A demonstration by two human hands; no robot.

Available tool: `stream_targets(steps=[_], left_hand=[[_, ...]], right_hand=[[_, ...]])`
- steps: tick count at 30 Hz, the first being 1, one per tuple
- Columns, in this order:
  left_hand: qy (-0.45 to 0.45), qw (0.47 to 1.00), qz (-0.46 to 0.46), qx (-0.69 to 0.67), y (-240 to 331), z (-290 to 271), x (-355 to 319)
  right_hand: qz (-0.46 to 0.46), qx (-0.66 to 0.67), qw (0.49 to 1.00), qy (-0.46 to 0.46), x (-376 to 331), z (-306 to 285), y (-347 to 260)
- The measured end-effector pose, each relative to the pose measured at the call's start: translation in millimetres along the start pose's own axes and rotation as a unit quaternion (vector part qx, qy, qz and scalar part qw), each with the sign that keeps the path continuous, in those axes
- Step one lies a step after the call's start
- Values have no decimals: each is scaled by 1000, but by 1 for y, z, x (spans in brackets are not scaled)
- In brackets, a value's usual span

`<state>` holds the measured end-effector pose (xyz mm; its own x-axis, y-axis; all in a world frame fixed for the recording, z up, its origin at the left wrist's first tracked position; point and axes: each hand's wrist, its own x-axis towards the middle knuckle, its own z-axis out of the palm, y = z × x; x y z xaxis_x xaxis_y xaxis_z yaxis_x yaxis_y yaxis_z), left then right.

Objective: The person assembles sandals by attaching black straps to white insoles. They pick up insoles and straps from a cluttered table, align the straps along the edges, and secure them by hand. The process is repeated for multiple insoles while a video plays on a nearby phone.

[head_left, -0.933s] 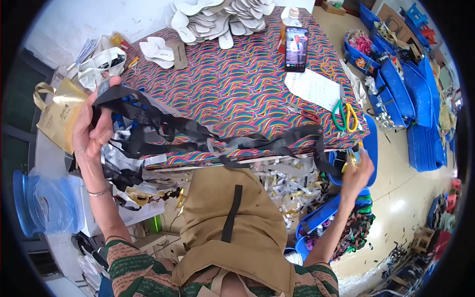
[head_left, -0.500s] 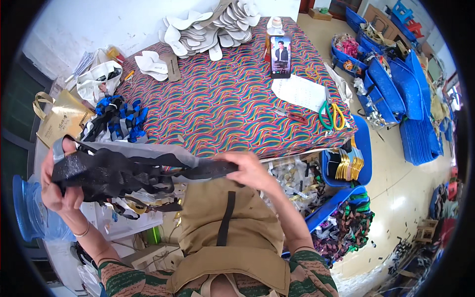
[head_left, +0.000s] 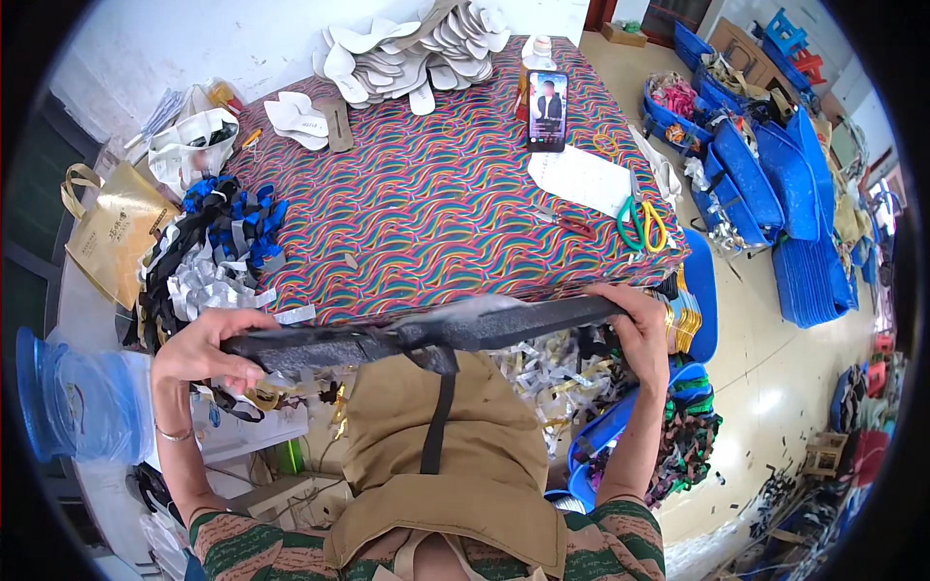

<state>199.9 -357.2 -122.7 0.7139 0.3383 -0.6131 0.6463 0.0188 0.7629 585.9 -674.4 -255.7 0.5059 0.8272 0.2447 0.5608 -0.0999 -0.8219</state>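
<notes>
A length of black strips with a shiny, rough face [head_left: 513, 327] stretches between my hands, in front of the table's near edge. My left hand [head_left: 208, 351] pinches its left end between thumb and fingers. At the other end, my right hand [head_left: 635, 329] grips the strip with its fingers curled over it. A loose fold hangs near the middle, and a pale, blurred edge shows along the top. Beyond my left hand lies a heap of silver-grey strips [head_left: 208, 286], with blue and black strips [head_left: 247, 218] behind it.
A patterned tablecloth [head_left: 407, 213] covers the table, bearing white sole-shaped pieces [head_left: 417, 58], a phone [head_left: 547, 111], paper [head_left: 581, 179] and green-and-yellow-handled scissors [head_left: 641, 228]. Blue bins [head_left: 702, 300] stand right. A blue-rimmed plastic container [head_left: 82, 397] is at left, a gold bag [head_left: 121, 232] behind.
My right hand has moved right and my left hand inward and down. The bunched black strips are now drawn out lengthwise between them. Silver-grey strips show more fully at the table's left.
</notes>
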Motion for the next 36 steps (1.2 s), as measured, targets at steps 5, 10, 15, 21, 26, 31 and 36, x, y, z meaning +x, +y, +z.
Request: stream_targets(steps=[5,10,15,21,26,31,36], left_hand=[[-13,996,-47,79,-20,-24,-5],[-2,969,-41,245,-46,-25,-12],[19,905,27,424,-99,30,-10],[74,890,29,448,-163,71,2],[128,873,84,464,-155,79,-7],[172,844,143,488,-160,76,-13],[190,828,166,500,-188,74,-22]], right_hand=[[20,5,1000,24,-18,6,10],[64,-14,997,-37,-40,23,23],[92,-113,982,-116,-91,41,87],[94,-183,929,-307,-88,102,95],[-173,-100,970,-136,-15,226,28],[-312,-220,907,-177,3,324,15],[-238,-150,952,-119,13,289,24]])
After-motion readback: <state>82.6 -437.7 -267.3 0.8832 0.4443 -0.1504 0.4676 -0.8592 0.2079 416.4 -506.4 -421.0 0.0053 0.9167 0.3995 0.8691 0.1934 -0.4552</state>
